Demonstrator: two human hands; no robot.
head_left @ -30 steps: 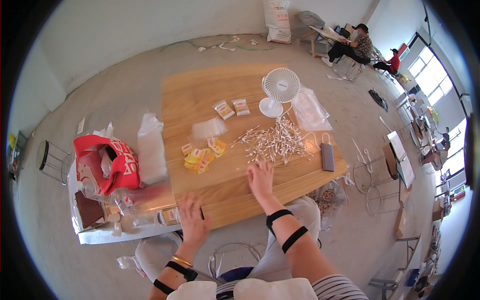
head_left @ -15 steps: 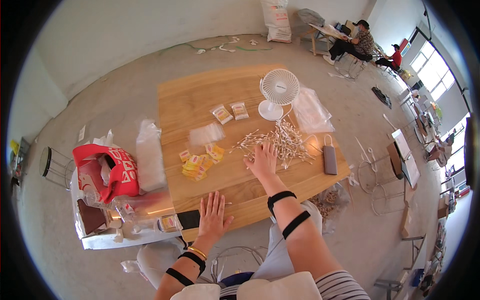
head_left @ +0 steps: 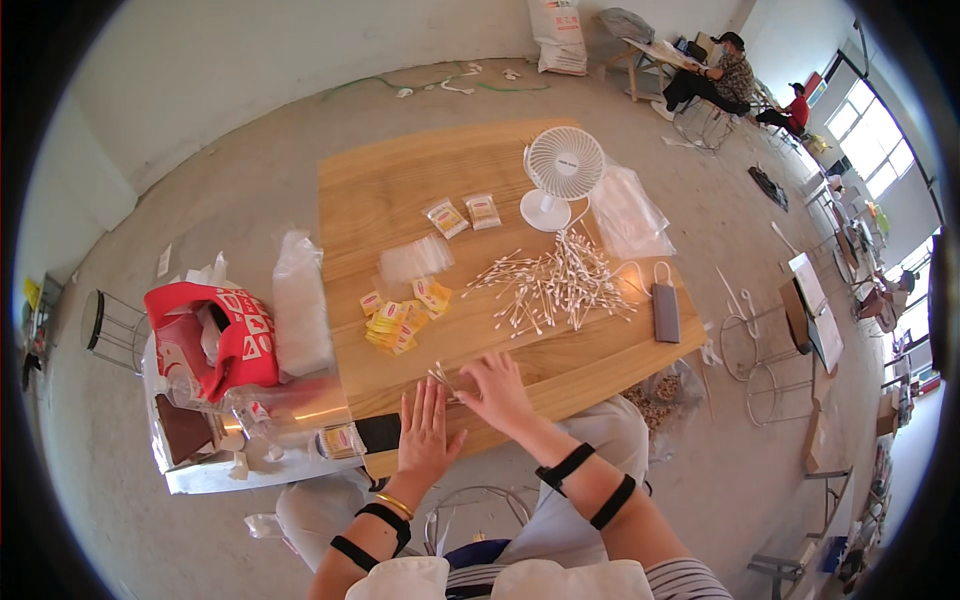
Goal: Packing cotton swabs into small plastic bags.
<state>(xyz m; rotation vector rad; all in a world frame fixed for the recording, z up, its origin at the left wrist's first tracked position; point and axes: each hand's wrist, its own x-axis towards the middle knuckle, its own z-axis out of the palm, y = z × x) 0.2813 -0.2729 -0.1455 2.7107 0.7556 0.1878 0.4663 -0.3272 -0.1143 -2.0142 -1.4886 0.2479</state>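
A loose heap of cotton swabs covers the right middle of the wooden table. Near the front edge, my left hand lies flat on the wood with its fingers stretched out. My right hand is just right of it, fingers bent down and closed around a few cotton swabs, whose tips stick out toward my left fingertips. Small yellow printed cards lie in a loose pile at the left, below a stack of clear plastic bags. Farther back are two filled swab packs.
A white fan stands at the back right beside large clear bags. A grey power bank lies near the right edge. Left of the table are a red bag and a plastic-wrapped bundle. Other people sit far off, at the upper right.
My right hand has come back from the swab heap toward my left hand, bringing a few cotton swabs along the table. My left hand has stayed in place.
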